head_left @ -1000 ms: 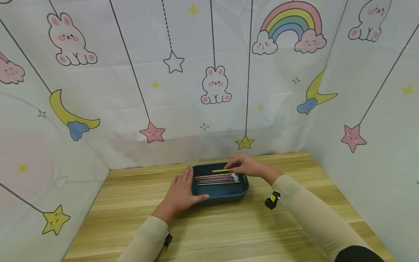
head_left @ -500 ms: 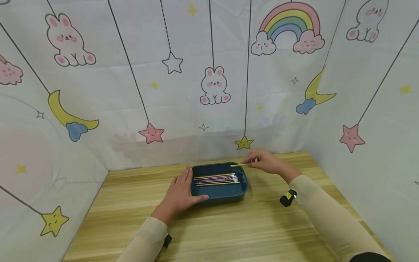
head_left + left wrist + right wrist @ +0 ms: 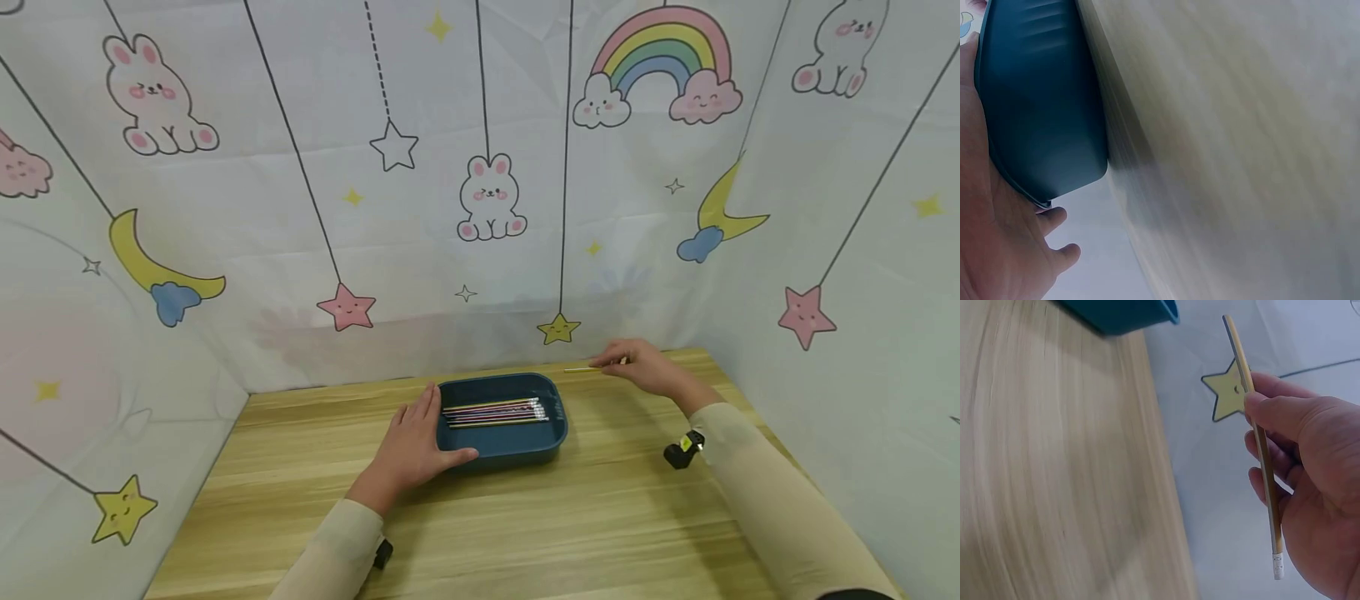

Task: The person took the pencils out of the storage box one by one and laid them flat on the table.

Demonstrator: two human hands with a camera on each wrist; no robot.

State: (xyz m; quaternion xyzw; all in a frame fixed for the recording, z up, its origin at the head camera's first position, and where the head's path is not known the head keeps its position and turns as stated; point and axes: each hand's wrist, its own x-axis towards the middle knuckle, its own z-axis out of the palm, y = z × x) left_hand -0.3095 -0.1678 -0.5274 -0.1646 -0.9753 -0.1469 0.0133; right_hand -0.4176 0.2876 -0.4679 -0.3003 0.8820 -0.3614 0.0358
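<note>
Head view: pinching pencil (image 3: 579, 370) in right hand (image 3: 636, 367), just right of tray (image 3: 517, 438); long axis running left-right, roughly parallel to pencil row (image 3: 491, 413) inside. Resting left hand (image 3: 411, 442), spread, on tray's left end, farther from pencil.

Left wrist: touching tray rim; showing no pencil.

Right wrist: gripping pencil by thumb and fingers, plain end nearest tray.
</note>
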